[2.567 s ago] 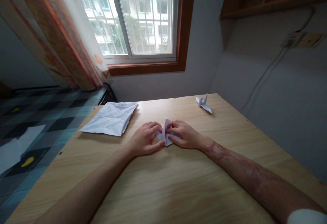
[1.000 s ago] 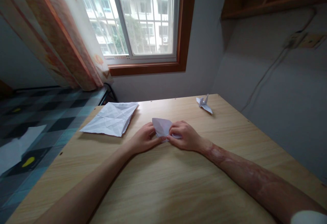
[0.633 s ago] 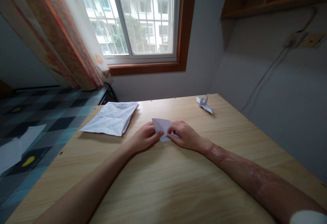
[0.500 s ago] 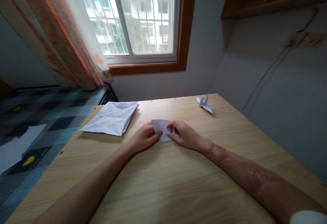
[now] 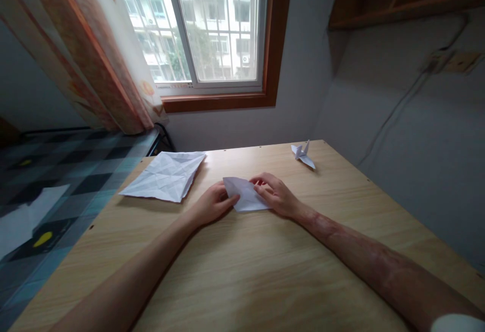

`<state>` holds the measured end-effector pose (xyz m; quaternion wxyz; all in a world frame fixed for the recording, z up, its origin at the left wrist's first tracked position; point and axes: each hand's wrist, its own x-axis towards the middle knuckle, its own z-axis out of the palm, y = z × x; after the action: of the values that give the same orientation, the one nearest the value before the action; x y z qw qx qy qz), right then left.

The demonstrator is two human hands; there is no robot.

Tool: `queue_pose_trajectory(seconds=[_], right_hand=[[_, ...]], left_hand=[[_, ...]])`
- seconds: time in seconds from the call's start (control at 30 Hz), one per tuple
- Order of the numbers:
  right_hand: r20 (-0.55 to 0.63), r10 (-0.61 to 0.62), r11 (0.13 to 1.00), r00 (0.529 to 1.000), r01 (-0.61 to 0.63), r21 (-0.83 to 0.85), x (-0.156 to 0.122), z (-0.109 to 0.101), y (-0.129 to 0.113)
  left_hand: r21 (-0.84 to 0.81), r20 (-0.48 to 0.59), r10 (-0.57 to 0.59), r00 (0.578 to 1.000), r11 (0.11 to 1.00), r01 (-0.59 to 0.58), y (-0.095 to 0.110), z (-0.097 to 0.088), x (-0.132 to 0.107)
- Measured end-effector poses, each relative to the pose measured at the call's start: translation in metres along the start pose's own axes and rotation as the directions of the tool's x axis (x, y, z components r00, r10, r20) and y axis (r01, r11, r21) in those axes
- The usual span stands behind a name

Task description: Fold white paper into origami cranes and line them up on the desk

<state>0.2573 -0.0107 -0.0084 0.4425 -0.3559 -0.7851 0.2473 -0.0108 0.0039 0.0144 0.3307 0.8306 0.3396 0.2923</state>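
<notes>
A small folded piece of white paper (image 5: 246, 198) is between my two hands, just above or on the wooden table. My left hand (image 5: 212, 203) grips its left edge, thumb on the near face and the other fingers behind it. At the paper's right side, my right hand (image 5: 276, 194) has its fingers curled round the edge; the right corner is partly hidden by them. Beyond my right hand stands a folded paper crane (image 5: 303, 155). Larger creased white sheets (image 5: 164, 174) lie to the left of my left hand.
The wooden table (image 5: 212, 276) ends below a barred window (image 5: 223, 29). To the left is a checked bed cover (image 5: 94, 160) with a white paper (image 5: 30, 216) on it. A cable (image 5: 397, 104) hangs from a wall socket at right.
My right hand's thumb and fingers have moved off the paper's middle to its right edge, so more of its face shows. My left hand keeps nearly the same place.
</notes>
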Motion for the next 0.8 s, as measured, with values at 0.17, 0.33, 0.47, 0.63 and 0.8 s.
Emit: queue_pose_trajectory(seconds=[0.17, 0.33, 0.47, 0.63, 0.8], right_hand=[[0.075, -0.116, 0.989, 0.99, 0.122, -0.079, -0.001, 0.0, -0.006], [0.219, -0.252, 0.947, 0.943, 0.286, -0.142, -0.004, 0.004, -0.011], [0.252, -0.241, 0.944, 0.937, 0.287, -0.165, -0.005, 0.004, -0.012], [0.251, -0.208, 0.95, 0.945, 0.257, -0.179, -0.006, 0.004, -0.012], [0.264, -0.214, 0.946, 0.94, 0.267, -0.184, -0.005, 0.001, -0.015]], left_hand=[[0.006, -0.115, -0.059, 0.992, 0.998, 0.06, -0.001, -0.001, 0.001], [0.078, -0.226, -0.143, 0.964, 0.983, 0.164, -0.006, -0.002, -0.001], [-0.015, -0.233, -0.202, 0.951, 0.979, 0.204, -0.004, -0.002, -0.001], [-0.065, -0.197, -0.219, 0.956, 0.975, 0.21, 0.004, -0.003, -0.001], [-0.054, -0.228, -0.276, 0.934, 0.961, 0.27, 0.003, -0.005, -0.001]])
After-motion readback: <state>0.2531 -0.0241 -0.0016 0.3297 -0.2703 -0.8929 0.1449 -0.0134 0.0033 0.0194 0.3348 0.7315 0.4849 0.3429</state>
